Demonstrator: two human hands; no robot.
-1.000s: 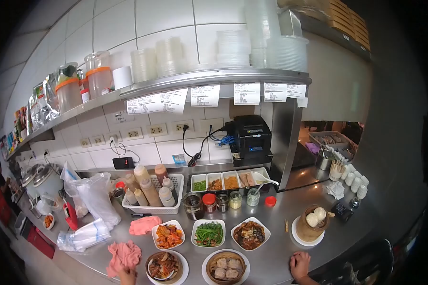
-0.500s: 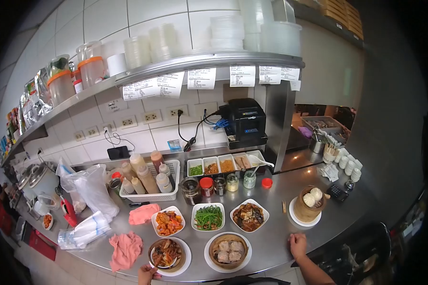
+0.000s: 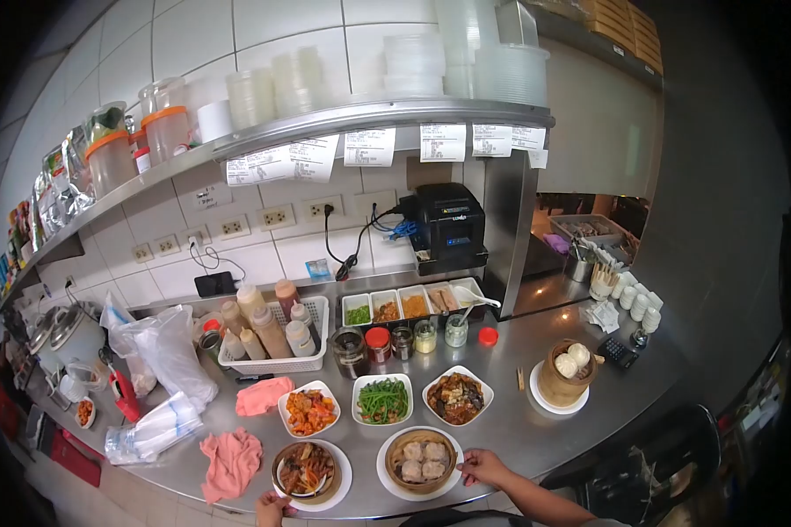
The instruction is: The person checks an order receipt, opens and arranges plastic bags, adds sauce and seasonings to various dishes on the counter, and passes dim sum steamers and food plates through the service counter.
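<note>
At the front edge of the counter, my left hand (image 3: 273, 508) has its fingers closed on the rim of a white plate (image 3: 344, 486). A round bamboo steamer (image 3: 331, 495) on that plate holds a bowl of brown sauced pieces (image 3: 306, 469). My right hand (image 3: 485, 467) pinches the right rim of a second white plate (image 3: 390, 485), under a bamboo steamer (image 3: 403, 484) with several pale dumplings (image 3: 424, 461). Behind these stand square white bowls: orange-red sauced pieces (image 3: 309, 411), green beans (image 3: 383, 400) and a dark sauced dish (image 3: 458, 400).
Pink cloths (image 3: 231, 461) lie at the left, beside plastic bags (image 3: 171, 356). Behind the bowls are a basket of sauce bottles (image 3: 322, 353), jars (image 3: 378, 345) and a condiment tray (image 3: 416, 306). A steamer of buns (image 3: 567, 386) sits at right. A shelf (image 3: 369, 113) hangs above.
My right hand has moved left from the counter near the bun steamer to the rim of the dumpling plate. My left hand stays at its plate. The view has shifted slightly.
</note>
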